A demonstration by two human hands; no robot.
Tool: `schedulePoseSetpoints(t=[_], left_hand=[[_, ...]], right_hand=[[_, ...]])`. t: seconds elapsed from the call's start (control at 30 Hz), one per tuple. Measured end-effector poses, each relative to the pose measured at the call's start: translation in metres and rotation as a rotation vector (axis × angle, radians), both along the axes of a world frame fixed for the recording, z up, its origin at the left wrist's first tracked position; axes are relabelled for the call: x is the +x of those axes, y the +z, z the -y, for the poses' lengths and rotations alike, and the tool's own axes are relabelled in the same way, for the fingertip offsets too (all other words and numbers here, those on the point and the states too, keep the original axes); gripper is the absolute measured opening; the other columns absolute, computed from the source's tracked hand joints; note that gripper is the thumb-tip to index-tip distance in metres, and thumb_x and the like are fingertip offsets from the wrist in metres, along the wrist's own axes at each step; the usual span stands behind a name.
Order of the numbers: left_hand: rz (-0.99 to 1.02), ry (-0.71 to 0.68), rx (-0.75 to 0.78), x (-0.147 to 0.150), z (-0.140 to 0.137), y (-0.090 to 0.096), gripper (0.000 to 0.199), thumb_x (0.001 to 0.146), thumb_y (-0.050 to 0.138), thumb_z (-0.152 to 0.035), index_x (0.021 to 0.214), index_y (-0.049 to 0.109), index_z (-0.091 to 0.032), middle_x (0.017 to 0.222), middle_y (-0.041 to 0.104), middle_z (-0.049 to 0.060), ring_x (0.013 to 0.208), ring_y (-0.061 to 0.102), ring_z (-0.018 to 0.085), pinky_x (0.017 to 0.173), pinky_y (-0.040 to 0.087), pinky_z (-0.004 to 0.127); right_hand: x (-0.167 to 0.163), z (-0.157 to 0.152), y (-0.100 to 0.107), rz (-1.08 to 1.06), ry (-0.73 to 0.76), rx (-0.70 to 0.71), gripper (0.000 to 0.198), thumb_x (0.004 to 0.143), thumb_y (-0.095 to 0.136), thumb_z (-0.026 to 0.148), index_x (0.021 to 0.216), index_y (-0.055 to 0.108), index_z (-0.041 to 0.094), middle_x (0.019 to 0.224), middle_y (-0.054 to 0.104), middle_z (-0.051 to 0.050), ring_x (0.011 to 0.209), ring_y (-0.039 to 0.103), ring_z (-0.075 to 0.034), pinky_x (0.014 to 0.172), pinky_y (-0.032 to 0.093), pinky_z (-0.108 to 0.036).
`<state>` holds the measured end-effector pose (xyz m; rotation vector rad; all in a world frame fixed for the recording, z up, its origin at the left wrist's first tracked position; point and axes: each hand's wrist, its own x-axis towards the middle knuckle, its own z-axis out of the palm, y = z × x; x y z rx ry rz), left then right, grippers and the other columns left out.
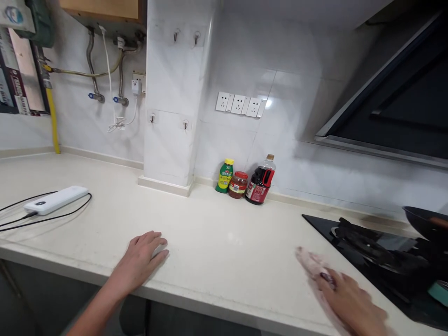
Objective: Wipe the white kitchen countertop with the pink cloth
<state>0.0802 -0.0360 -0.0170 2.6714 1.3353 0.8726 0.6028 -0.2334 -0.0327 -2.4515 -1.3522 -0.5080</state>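
My left hand (142, 257) rests on the pale countertop (217, 252) near its front edge, fingers loosely spread and holding nothing. Beside the cooktop, my right hand (350, 298) is closed over a pale pinkish cloth (311, 262), pressing it against the counter. The cloth is slightly blurred, and part of it is hidden beneath the palm.
Against the wall stand a green bottle with a yellow cap (225, 176), a red-lidded jar (238, 185) and a large dark sauce bottle (259, 182). A white power bank (58, 199) with black cables lies left. The black gas cooktop (381, 252) and a wok (429, 221) are right.
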Motion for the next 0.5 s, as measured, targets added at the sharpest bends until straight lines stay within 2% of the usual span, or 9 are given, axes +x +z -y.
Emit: schedulePoseSetpoints(t=[0.07,0.13,0.27,0.33,0.4,0.5], left_hand=[[-0.007,-0.006,0.010,0.000,-0.001,-0.001,0.035,0.099,0.044,-0.046,0.115,0.069,-0.027,0.130,0.066,0.009,0.129,0.054,0.029,0.103,0.043,0.046],[-0.011,-0.005,0.007,0.000,-0.001,-0.001,0.037,0.100,0.042,-0.047,0.115,0.069,-0.027,0.130,0.066,0.008,0.129,0.054,0.029,0.104,0.043,0.047],[0.017,-0.008,-0.010,0.000,-0.004,-0.003,0.043,0.102,0.035,-0.052,0.114,0.070,-0.030,0.129,0.068,0.006,0.130,0.054,0.028,0.105,0.042,0.047],[0.039,-0.018,-0.027,-0.001,-0.006,-0.002,0.046,0.102,0.033,-0.054,0.114,0.070,-0.030,0.128,0.069,0.005,0.130,0.055,0.027,0.107,0.042,0.047],[0.087,-0.023,-0.061,-0.002,-0.008,0.002,0.049,0.101,0.033,-0.055,0.113,0.071,-0.028,0.127,0.071,0.004,0.127,0.058,0.025,0.108,0.043,0.044],[0.156,-0.022,-0.128,-0.004,-0.009,0.009,0.052,0.100,0.033,-0.056,0.113,0.073,-0.025,0.125,0.072,0.004,0.120,0.064,0.023,0.105,0.048,0.037]], right_hand=[[-0.054,-0.013,-0.003,-0.040,0.097,-0.012,0.054,0.093,0.028,0.062,0.123,0.065,0.036,0.132,0.063,-0.006,0.120,0.058,-0.030,0.103,0.045,-0.054],[-0.121,-0.024,0.002,-0.129,0.263,0.000,0.051,0.093,0.033,0.065,0.127,0.062,0.038,0.142,0.055,-0.004,0.130,0.049,-0.032,0.105,0.042,-0.056],[-0.261,-0.045,0.020,-0.224,0.639,-0.019,0.036,0.088,0.055,0.053,0.119,0.063,0.038,0.143,0.052,-0.007,0.127,0.048,-0.036,0.106,0.035,-0.064],[-0.317,-0.058,0.020,-0.232,0.795,-0.007,0.045,0.083,0.063,0.055,0.125,0.059,0.038,0.146,0.049,-0.007,0.127,0.046,-0.038,0.107,0.031,-0.068],[-0.354,-0.069,0.011,-0.197,0.893,0.038,0.058,0.080,0.068,0.056,0.132,0.052,0.035,0.151,0.043,-0.010,0.132,0.041,-0.041,0.110,0.028,-0.070],[-0.374,-0.078,-0.010,-0.120,0.962,0.128,0.069,0.079,0.069,0.058,0.139,0.045,0.032,0.154,0.039,-0.012,0.136,0.038,-0.041,0.109,0.033,-0.068]])
